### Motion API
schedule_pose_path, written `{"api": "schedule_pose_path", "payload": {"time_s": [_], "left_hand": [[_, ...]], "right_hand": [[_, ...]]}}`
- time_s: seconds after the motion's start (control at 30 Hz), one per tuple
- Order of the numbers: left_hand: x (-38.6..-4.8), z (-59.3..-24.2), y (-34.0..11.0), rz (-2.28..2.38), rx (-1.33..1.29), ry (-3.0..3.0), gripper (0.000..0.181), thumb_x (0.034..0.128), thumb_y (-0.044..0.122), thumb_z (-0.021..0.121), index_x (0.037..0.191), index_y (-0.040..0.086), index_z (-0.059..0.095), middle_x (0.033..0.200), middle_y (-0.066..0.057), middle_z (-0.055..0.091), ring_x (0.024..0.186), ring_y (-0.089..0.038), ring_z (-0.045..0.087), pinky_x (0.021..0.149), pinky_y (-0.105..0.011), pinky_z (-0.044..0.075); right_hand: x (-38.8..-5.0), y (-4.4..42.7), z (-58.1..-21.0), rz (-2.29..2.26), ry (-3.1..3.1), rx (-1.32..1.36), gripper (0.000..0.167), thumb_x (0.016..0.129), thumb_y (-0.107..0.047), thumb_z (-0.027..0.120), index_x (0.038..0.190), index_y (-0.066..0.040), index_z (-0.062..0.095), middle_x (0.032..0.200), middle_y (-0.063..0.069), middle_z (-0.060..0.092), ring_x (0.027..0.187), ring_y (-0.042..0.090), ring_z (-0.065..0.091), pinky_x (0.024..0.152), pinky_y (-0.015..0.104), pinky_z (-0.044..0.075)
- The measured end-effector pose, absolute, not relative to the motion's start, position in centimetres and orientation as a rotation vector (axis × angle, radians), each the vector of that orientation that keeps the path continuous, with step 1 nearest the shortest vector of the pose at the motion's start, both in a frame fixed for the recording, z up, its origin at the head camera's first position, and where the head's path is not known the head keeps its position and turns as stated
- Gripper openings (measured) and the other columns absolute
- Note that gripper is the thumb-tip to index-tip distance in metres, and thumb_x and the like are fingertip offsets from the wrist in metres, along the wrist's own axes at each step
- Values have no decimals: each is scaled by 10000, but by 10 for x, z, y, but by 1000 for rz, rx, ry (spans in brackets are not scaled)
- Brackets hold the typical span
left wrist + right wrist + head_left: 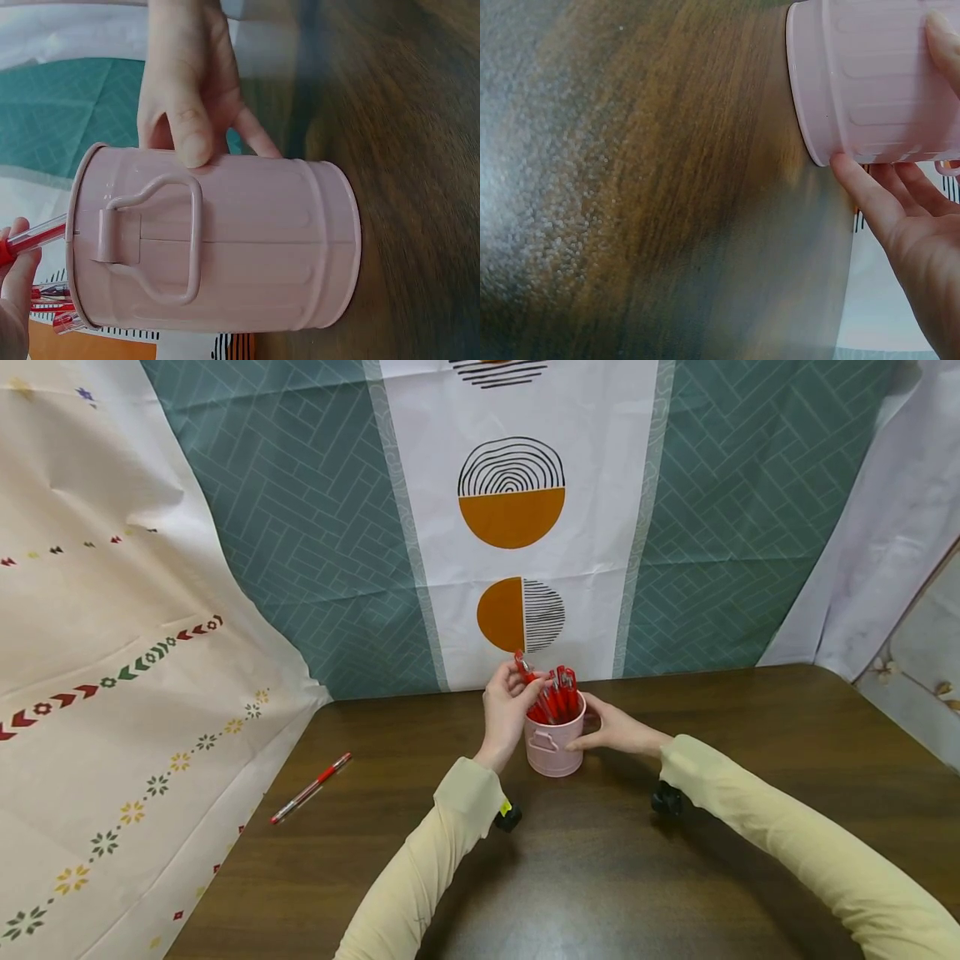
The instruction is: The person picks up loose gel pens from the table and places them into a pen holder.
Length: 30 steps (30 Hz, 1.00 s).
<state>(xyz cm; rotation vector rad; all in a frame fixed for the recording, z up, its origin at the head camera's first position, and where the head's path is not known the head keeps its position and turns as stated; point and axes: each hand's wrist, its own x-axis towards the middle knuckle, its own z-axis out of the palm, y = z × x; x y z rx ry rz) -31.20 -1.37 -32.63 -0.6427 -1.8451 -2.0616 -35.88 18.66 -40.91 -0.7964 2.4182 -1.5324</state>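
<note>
A pink metal bucket (555,758) with a small side handle stands upright on the table, holding several red pens (566,697). My right hand (617,728) grips the bucket from its right side, thumb on the near wall, as the left wrist view also shows. Above the left part of the rim, my left hand (504,714) pinches a red pen (41,236) between thumb and fingers. That pen's lower end reaches down inside the bucket, where the wall hides its tip. In the right wrist view the right hand's fingers touch the bucket (885,82) near its base.
One red pen (311,787) with a clear barrel lies by itself on the left of the brown wooden table (585,877). A patterned curtain (345,527) hangs behind the table's back edge, and a cream cloth (150,710) hangs along the left.
</note>
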Motion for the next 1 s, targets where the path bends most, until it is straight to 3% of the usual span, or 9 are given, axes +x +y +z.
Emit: {"api": "schedule_pose_path", "payload": {"time_s": [0.17, 0.43, 0.73, 1.0], "left_hand": [[-307, -326, -13, -1863, -741, -1898, 206, 819, -95, 595, 996, -123, 492, 932, -295, 598, 836, -392, 595, 757, -293, 478], [-302, -329, -13, -1608, -840, -1950, 206, 790, -108, 623, 974, -91, 532, 892, -243, 624, 800, -339, 609, 727, -364, 492], [-323, -356, -18, -1524, -731, -1978, 204, 780, -9, 686, 958, -31, 590, 871, -160, 643, 758, -202, 614, 707, -284, 490], [-320, -360, -22, -1440, -589, -2026, 169, 770, 70, 719, 905, -1, 645, 815, -65, 651, 710, -144, 614, 658, -251, 491]], "right_hand": [[-358, 186, -407, -1533, 2418, -790, 785, 752, -207, 744, 1371, -79, 279, 1286, 138, 425, 1116, 311, 441, 858, 413, 419], [-356, 186, -407, -1533, 2425, -789, 788, 745, -211, 748, 1369, -83, 285, 1279, 136, 431, 1107, 311, 445, 846, 413, 428], [-356, 185, -407, -1539, 2425, -782, 799, 747, -213, 748, 1376, -77, 273, 1283, 141, 428, 1114, 314, 438, 855, 420, 420], [-354, 184, -406, -1516, 2450, -762, 813, 738, -238, 753, 1375, -78, 274, 1285, 140, 427, 1115, 314, 436, 854, 433, 418]]}}
